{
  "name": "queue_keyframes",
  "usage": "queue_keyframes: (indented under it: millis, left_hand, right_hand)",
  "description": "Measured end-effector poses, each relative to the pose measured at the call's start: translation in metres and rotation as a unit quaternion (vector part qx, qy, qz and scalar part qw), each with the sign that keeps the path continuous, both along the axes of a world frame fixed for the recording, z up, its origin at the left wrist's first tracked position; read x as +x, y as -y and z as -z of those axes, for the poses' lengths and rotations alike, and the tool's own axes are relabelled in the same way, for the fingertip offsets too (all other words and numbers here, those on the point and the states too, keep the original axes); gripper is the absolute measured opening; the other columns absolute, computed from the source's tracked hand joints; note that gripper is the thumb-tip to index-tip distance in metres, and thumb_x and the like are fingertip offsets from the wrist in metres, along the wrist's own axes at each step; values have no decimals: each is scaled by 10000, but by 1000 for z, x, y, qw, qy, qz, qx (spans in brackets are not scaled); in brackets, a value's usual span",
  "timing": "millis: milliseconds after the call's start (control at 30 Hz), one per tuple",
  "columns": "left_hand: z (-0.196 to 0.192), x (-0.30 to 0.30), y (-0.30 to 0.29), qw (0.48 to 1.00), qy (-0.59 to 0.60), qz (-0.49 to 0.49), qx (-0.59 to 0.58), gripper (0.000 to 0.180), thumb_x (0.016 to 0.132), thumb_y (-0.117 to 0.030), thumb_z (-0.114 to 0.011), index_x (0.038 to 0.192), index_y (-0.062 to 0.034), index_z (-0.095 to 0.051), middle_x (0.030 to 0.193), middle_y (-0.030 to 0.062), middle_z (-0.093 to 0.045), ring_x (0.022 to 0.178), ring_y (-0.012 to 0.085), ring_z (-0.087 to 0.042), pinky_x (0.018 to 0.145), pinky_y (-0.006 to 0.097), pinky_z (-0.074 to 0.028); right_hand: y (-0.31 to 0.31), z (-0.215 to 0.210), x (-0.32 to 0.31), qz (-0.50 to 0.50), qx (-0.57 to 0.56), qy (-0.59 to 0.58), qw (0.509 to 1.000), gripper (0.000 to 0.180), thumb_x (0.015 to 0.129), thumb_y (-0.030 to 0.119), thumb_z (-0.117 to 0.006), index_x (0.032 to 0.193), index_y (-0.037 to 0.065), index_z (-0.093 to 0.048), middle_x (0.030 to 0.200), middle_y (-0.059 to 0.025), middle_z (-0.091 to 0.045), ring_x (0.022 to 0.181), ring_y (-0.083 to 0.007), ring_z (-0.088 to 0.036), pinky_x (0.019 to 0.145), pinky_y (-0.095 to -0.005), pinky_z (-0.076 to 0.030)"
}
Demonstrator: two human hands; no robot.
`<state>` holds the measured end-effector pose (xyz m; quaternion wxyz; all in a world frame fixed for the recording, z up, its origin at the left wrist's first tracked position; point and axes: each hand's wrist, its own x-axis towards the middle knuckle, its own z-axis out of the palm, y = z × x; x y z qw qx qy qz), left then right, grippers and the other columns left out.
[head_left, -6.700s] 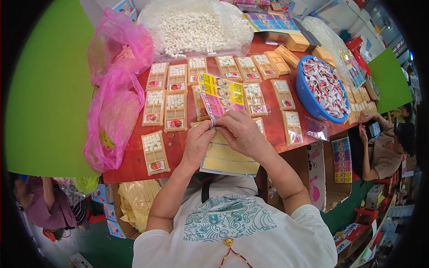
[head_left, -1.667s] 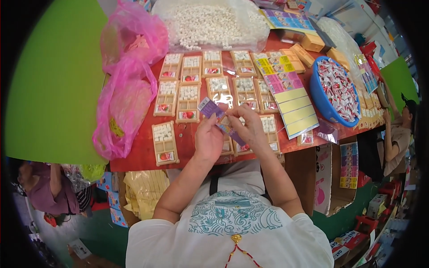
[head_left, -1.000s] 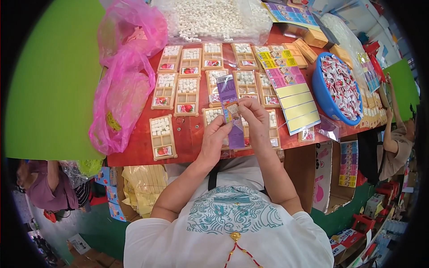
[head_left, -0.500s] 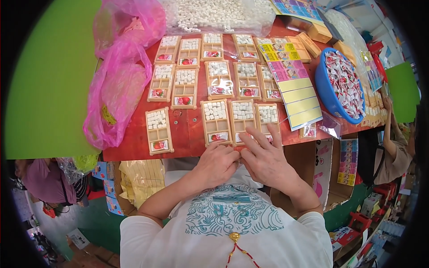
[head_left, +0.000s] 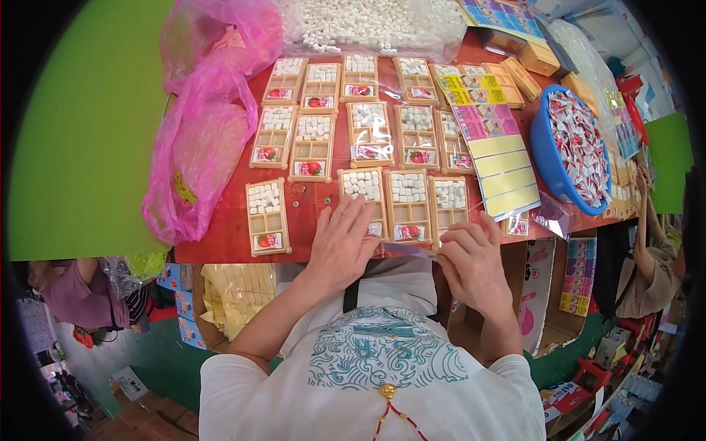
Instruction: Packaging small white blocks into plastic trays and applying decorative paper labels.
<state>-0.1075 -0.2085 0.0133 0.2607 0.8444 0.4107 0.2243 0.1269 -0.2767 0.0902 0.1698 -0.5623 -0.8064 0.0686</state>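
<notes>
Along the near edge of the red counter: one purple strip, lying crosswise by the near ends of a group of three trays, between the two hands. Left hand: fingers outstretched and released, overlapping the left tray of the group; contact cannot be told. Right hand: fingers curled at the strip's right end; whether they pinch it cannot be told. Stage, by judgement: partway. Tan divided trays stand in rows; those fully seen carry white cubes in the far section and a strawberry-printed sachet in the near one, while the middle cells are bare. Label sheet, on the right: yellow and pink printed part remains at the far end, bare pale-yellow bands at the near end, so some labels appear used and others left. Containers: blue basin, far right, heaped with red-and-white sachets; clear bag, far, full of loose white cubes; pink bag, left, contents mostly hidden; below the counter at left, a carton with yellow packets.
</notes>
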Motion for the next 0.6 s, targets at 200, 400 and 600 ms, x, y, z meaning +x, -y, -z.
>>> queue_keyframes:
  millis: [200,400,600]
  left_hand:
    - [34,10,-7,989,-130,5,69,701,851,-336,-629,1421,-15,-377,1515,231,-267,1422,417,-197,1057,680,-171]
    - [38,14,-14,988,-135,5,78,724,838,-346,-639,1428,-24,-372,1525,226,-252,1430,412,-181,1066,682,-137]
    - [39,15,-20,988,-131,-2,77,710,842,-347,-631,1423,-24,-379,1528,218,-252,1432,408,-180,1074,675,-129]
  right_hand:
    - [4,7,11,57,12,-28,998,123,740,37,-693,824,64,-607,914,-45,-625,968,-237,-596,1040,-494,-296]
    - [7,15,16,63,13,-49,997,126,738,35,-693,825,57,-604,920,-50,-627,972,-240,-594,1038,-496,-299]
    - [5,19,16,58,-1,-61,996,139,738,45,-703,839,55,-608,927,-52,-628,977,-244,-593,1045,-498,-302]
